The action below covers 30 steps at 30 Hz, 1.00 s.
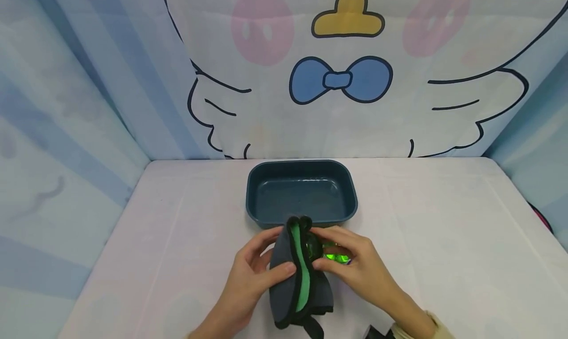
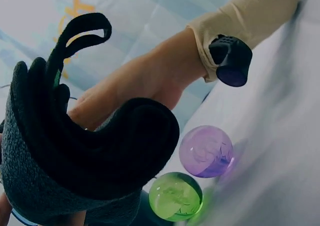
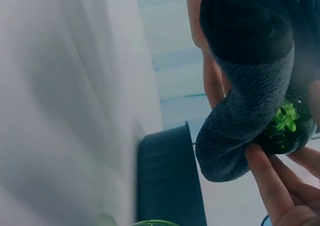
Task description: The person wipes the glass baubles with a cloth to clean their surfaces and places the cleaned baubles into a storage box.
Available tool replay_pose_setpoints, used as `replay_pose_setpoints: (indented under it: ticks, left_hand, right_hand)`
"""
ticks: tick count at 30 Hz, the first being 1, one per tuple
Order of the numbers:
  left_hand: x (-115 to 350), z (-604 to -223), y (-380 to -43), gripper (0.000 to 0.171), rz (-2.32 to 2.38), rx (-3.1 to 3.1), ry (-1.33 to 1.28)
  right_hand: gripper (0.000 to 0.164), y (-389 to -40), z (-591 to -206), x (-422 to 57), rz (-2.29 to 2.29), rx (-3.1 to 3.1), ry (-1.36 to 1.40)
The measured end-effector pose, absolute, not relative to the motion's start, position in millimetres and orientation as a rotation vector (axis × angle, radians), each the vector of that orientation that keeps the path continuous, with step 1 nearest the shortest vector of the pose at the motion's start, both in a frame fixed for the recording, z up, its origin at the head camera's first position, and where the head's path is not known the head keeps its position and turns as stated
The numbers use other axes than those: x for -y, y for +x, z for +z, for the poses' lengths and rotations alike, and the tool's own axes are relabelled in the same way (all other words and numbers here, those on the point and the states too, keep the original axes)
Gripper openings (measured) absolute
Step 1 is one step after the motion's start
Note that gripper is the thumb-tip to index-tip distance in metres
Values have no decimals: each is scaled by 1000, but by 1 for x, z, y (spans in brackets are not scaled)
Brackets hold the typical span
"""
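A dark grey cloth [image 1: 279, 275] with black edging and a bright green inner face is folded over in front of me. My left hand [image 1: 250, 275] grips it, thumb on the near side. The fingers of my right hand [image 1: 359, 260] hold a dark see-through ball [image 3: 287, 123] with a green leafy shape inside, against the cloth's right side. The cloth covers part of this ball. Beyond the cloth, in the left wrist view, a clear green ball [image 2: 175, 197] and a clear purple ball [image 2: 206, 151] rest on the table. A black loop [image 1: 313, 327] hangs from the cloth's near end.
A dark blue rectangular basin [image 1: 301, 222] stands on the white-covered table [image 1: 199, 230] just behind the cloth. Printed fabric walls [image 1: 337, 127] rise at the back and both sides. A black device [image 2: 230, 60] is strapped at the right wrist.
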<state>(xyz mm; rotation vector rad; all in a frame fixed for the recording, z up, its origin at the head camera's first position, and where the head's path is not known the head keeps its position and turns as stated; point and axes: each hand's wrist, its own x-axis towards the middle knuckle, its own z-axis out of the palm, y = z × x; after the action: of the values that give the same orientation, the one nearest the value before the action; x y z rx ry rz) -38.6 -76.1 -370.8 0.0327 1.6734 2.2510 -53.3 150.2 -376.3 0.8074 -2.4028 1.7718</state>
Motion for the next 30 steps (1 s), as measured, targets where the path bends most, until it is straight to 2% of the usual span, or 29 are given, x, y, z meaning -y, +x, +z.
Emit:
replay_pose_setpoints:
  ticks: [9,17,30]
  left_hand:
    - [74,-371,-34,57,2291,-1741,56]
    - [74,-370,-34,57,2281,-1731,5]
    - [77,-366,-33,59,2271,-1706,49]
  right_hand:
    - [50,-50,-376,-149,1828,2400,791]
    - [66,-52,-373,-154,1609,2442,994]
    - [66,-50,-372,-154,1548,2316,991]
